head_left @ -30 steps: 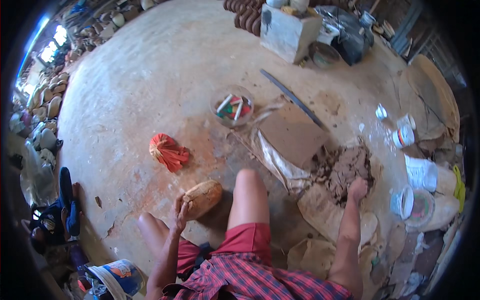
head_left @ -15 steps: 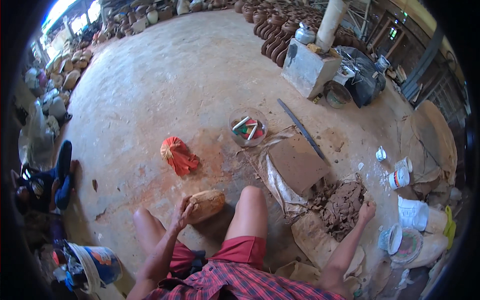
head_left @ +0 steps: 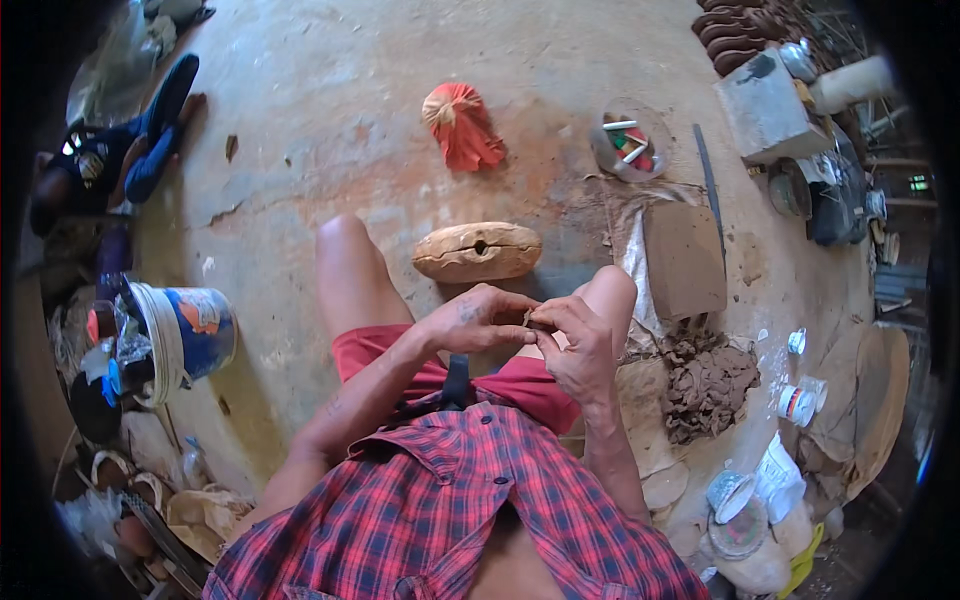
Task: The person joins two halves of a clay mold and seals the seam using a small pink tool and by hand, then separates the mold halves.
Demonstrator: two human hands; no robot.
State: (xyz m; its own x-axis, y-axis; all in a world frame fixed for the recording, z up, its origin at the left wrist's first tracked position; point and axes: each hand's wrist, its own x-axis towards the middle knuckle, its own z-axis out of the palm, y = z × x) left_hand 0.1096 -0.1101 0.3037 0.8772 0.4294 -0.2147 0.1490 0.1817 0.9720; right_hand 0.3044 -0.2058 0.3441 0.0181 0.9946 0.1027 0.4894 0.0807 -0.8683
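My left hand [head_left: 480,318] and my right hand [head_left: 577,345] meet above my lap, fingertips pinched together on a small bit of clay [head_left: 529,318]. Most of that bit is hidden by the fingers. Just beyond them, between my knees, a tan oblong mould [head_left: 478,251] rests on the floor, untouched. It has a seam along its length and a dark hole at the middle. To the right lies a heap of wet brown clay [head_left: 710,388], near a flat clay slab [head_left: 684,260] on a sheet.
Ahead lies a gathered orange cloth [head_left: 464,128]. A clear bowl of tools [head_left: 628,143] and a dark bar [head_left: 709,185] are further right. A bucket [head_left: 208,330] stands at left, near a person [head_left: 150,140] low on the floor. Small tubs [head_left: 797,404] line the right.
My left hand has let go of the mould, which now lies on the floor. My right hand has come from the clay heap to meet the left. The view has tilted down and turned.
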